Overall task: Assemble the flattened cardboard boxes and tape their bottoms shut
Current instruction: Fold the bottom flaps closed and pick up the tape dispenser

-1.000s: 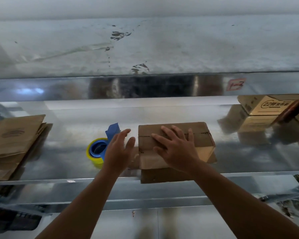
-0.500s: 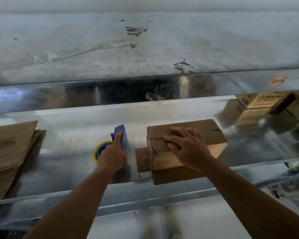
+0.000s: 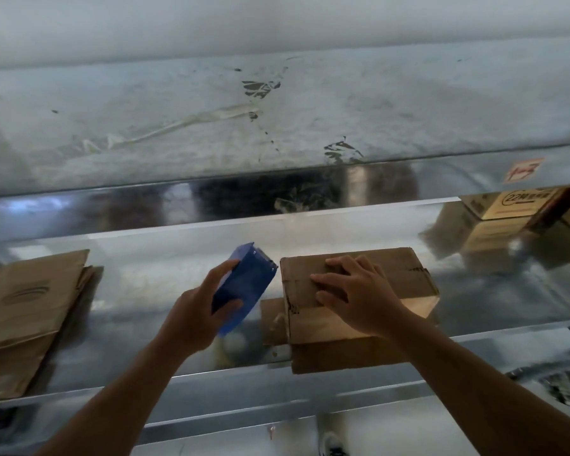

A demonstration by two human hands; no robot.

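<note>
A blue tape dispenser (image 3: 244, 287) is clasped in the left hand (image 3: 195, 315), tilted with its upper end just beside the left edge of the cardboard box (image 3: 359, 291), while the right hand (image 3: 359, 299) is pressed flat and open on the box top. The box is set near the front edge of the shiny metal table (image 3: 145, 278), long axis running left to right. Bare table lies between it and the flattened boxes (image 3: 27, 311) at the left, with printed boxes (image 3: 520, 205) well apart at the far right.

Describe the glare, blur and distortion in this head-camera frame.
Head view: dim overall; the shiny metal shelf throws glare and mirrors the boxes; the left hand and blue tape dispenser are motion-blurred; the wide lens bows the shelf edges; the far-right printed box is soft.
</note>
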